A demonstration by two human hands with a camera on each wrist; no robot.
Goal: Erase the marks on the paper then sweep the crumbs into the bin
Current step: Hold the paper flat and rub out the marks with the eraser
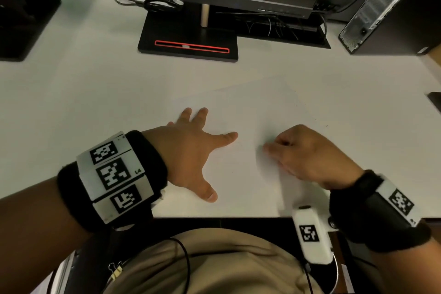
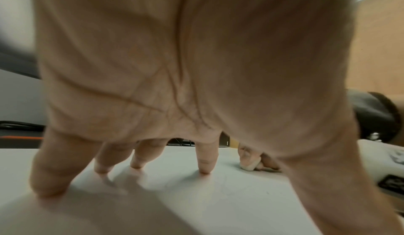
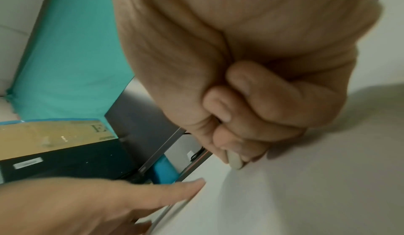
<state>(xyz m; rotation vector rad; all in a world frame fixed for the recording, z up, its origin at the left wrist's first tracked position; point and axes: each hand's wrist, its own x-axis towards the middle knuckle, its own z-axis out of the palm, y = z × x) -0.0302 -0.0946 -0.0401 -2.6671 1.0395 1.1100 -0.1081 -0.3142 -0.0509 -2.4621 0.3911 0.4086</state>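
The erasing step is in hand. The sheet of paper (image 1: 250,112) lies flat on the white bench (image 1: 95,93), near its front edge and in front of the monitor stand (image 1: 188,43). The left hand (image 1: 191,150) is spread flat on the paper's left part, fingers straight and splayed, pinning it down. The right hand (image 1: 307,155) has its fingers curled and pinched round a small pale eraser (image 3: 235,162), whose tip touches the paper just right of the left forefinger (the head view blurs here, which suggests a rubbing stroke). In the left wrist view the eraser (image 2: 249,166) shows as a whitish nub under the right fingertips.

Any marks left under the eraser are too faint to make out; a few dark specks lie on the paper towards its right side, perhaps crumbs or pencil traces. No bin is in view.

Judging by this, the next move calls for short, light strokes with the left hand holding firm, so the sheet neither creases nor slides. After that the eraser must be put down and the crumbs gathered towards the bench edge, with the bin to be found first.
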